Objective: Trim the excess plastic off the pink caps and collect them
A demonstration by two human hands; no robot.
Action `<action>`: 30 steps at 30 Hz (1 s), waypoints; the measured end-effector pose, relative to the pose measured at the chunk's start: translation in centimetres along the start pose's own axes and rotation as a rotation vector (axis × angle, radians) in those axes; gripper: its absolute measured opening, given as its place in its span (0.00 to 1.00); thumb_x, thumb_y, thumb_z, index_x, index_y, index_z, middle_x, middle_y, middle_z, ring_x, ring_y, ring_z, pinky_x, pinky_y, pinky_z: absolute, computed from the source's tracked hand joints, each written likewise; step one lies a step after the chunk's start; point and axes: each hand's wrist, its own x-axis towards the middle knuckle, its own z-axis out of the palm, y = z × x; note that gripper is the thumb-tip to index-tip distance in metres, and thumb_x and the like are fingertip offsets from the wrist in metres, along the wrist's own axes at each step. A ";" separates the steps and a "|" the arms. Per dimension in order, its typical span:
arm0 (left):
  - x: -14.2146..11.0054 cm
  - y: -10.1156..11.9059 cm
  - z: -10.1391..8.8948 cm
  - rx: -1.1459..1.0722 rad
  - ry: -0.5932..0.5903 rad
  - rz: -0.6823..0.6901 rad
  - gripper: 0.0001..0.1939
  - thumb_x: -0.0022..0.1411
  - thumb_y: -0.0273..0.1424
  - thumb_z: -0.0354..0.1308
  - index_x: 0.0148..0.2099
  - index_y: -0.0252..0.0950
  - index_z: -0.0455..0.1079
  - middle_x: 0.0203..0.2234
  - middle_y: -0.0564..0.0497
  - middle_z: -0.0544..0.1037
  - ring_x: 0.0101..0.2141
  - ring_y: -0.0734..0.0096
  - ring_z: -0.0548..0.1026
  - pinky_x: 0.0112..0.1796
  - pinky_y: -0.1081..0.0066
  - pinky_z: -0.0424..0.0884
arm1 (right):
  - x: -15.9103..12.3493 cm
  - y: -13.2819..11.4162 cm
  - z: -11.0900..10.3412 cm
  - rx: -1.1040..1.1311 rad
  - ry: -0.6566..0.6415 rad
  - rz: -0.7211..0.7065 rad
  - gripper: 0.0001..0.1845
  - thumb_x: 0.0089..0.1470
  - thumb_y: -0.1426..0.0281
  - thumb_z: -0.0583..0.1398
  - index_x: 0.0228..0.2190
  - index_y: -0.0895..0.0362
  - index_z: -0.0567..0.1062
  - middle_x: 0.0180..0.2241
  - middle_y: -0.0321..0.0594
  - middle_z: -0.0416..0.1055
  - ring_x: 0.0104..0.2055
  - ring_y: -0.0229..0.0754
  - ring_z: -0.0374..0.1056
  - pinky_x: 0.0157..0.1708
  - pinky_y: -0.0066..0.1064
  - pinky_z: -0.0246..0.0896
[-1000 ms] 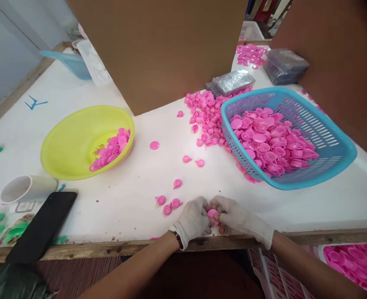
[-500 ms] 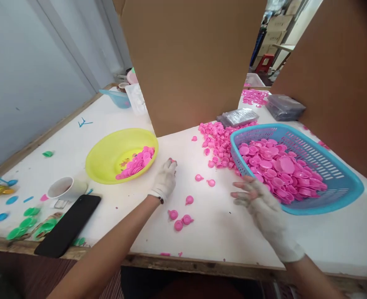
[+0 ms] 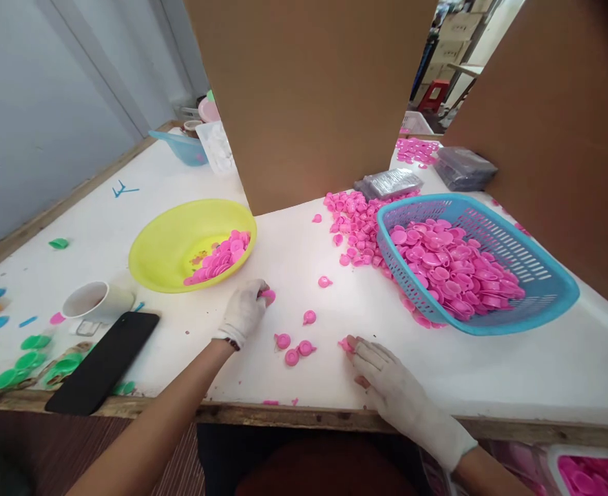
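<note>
The left hand [image 3: 244, 313] pinches a pink disc [image 3: 268, 296]; the right fingers [image 3: 370, 356] press a small pink cup [image 3: 346, 346], perhaps for steadying.

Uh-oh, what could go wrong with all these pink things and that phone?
The black phone lies across the table's wooden edge, so a bump might knock it to the floor. Pink pieces poke out from under the blue basket; they could get squashed or scattered if it moves. And the pink disc at the left hand's fingertips might slip.
</note>
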 end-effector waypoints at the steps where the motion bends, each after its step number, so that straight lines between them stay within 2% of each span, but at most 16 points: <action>1: -1.2 0.7 -0.1 -0.069 -0.029 -0.019 0.05 0.55 0.26 0.50 0.33 0.35 0.67 0.27 0.50 0.74 0.30 0.69 0.71 0.33 0.70 0.66 | -0.7 -0.4 -0.5 0.061 0.033 0.038 0.25 0.51 0.78 0.50 0.51 0.55 0.67 0.56 0.46 0.61 0.58 0.46 0.56 0.56 0.42 0.56; 2: -2.7 1.7 -0.1 -0.199 -0.070 -0.050 0.05 0.55 0.27 0.50 0.32 0.36 0.66 0.25 0.51 0.73 0.28 0.71 0.71 0.31 0.72 0.66 | -1.2 -0.8 -0.9 0.126 0.076 0.101 0.24 0.52 0.77 0.50 0.50 0.54 0.67 0.55 0.45 0.62 0.58 0.46 0.57 0.55 0.41 0.57; 4: -6.0 4.4 0.8 -0.497 -0.243 -0.113 0.04 0.54 0.28 0.50 0.32 0.36 0.66 0.22 0.53 0.72 0.24 0.73 0.71 0.27 0.74 0.66 | -1.8 -1.6 -1.7 0.287 0.125 0.271 0.19 0.55 0.73 0.49 0.48 0.54 0.68 0.50 0.46 0.67 0.52 0.45 0.63 0.50 0.38 0.62; 6: -9.2 7.1 2.4 -0.724 -0.448 -0.143 0.04 0.54 0.30 0.52 0.32 0.36 0.64 0.19 0.55 0.71 0.22 0.75 0.70 0.25 0.75 0.66 | -2.0 -2.3 -2.1 0.479 0.064 0.428 0.15 0.56 0.69 0.50 0.44 0.54 0.69 0.40 0.43 0.72 0.40 0.43 0.69 0.40 0.34 0.66; 8: -11.4 9.2 4.4 -0.862 -0.580 -0.203 0.05 0.54 0.32 0.52 0.32 0.36 0.64 0.20 0.55 0.71 0.22 0.76 0.70 0.23 0.77 0.65 | -2.0 -2.8 -2.1 0.650 -0.052 0.529 0.10 0.55 0.68 0.51 0.36 0.55 0.70 0.28 0.38 0.71 0.30 0.39 0.67 0.30 0.29 0.64; 9: -11.9 9.9 5.3 -0.888 -0.603 -0.216 0.04 0.55 0.31 0.51 0.32 0.36 0.64 0.20 0.55 0.70 0.21 0.77 0.69 0.22 0.77 0.65 | -1.8 -2.8 -2.1 0.709 -0.085 0.562 0.08 0.55 0.68 0.51 0.31 0.55 0.69 0.24 0.35 0.69 0.27 0.37 0.65 0.28 0.27 0.62; 11: -11.7 10.8 6.7 -0.877 -0.577 -0.199 0.04 0.55 0.30 0.50 0.33 0.36 0.64 0.20 0.55 0.70 0.21 0.78 0.68 0.22 0.78 0.64 | -1.1 -2.3 -1.9 0.772 -0.095 0.602 0.09 0.54 0.67 0.51 0.25 0.56 0.66 0.20 0.33 0.65 0.24 0.35 0.63 0.24 0.25 0.59; 15: -8.7 11.0 7.9 -0.727 -0.477 -0.163 0.03 0.55 0.28 0.49 0.32 0.36 0.64 0.17 0.56 0.69 0.19 0.78 0.67 0.21 0.78 0.63 | 1.3 -0.5 -1.7 0.826 -0.074 0.693 0.07 0.51 0.66 0.53 0.26 0.56 0.65 0.19 0.31 0.64 0.20 0.33 0.61 0.20 0.24 0.55; 18: -7.1 11.0 8.5 -0.702 -0.562 -0.262 0.02 0.55 0.29 0.51 0.32 0.37 0.62 0.15 0.57 0.68 0.16 0.77 0.67 0.19 0.78 0.63 | 2.7 0.3 -1.6 0.905 -0.144 0.773 0.07 0.48 0.66 0.55 0.28 0.56 0.64 0.19 0.30 0.65 0.17 0.31 0.61 0.16 0.22 0.53; 22: -6.5 11.0 9.2 -0.808 -0.719 -0.416 0.05 0.56 0.28 0.52 0.34 0.37 0.58 0.16 0.56 0.70 0.16 0.75 0.70 0.19 0.76 0.66 | 3.5 0.6 -2.1 1.050 -0.274 0.792 0.09 0.48 0.66 0.56 0.31 0.56 0.62 0.20 0.30 0.66 0.18 0.31 0.63 0.17 0.22 0.57; 25: -6.0 11.1 9.6 -0.768 -0.749 -0.463 0.05 0.56 0.27 0.52 0.35 0.36 0.57 0.13 0.57 0.69 0.15 0.74 0.70 0.18 0.75 0.67 | 4.3 1.0 -2.8 1.062 -0.376 0.819 0.07 0.49 0.68 0.55 0.31 0.56 0.61 0.20 0.30 0.66 0.17 0.31 0.63 0.17 0.22 0.57; 30: -5.7 10.9 10.0 -0.690 -0.760 -0.455 0.07 0.57 0.29 0.53 0.38 0.36 0.59 0.11 0.58 0.66 0.15 0.72 0.70 0.18 0.74 0.68 | 5.5 1.6 -3.0 0.980 -0.533 0.832 0.08 0.47 0.71 0.56 0.32 0.56 0.62 0.18 0.31 0.67 0.16 0.32 0.64 0.16 0.23 0.58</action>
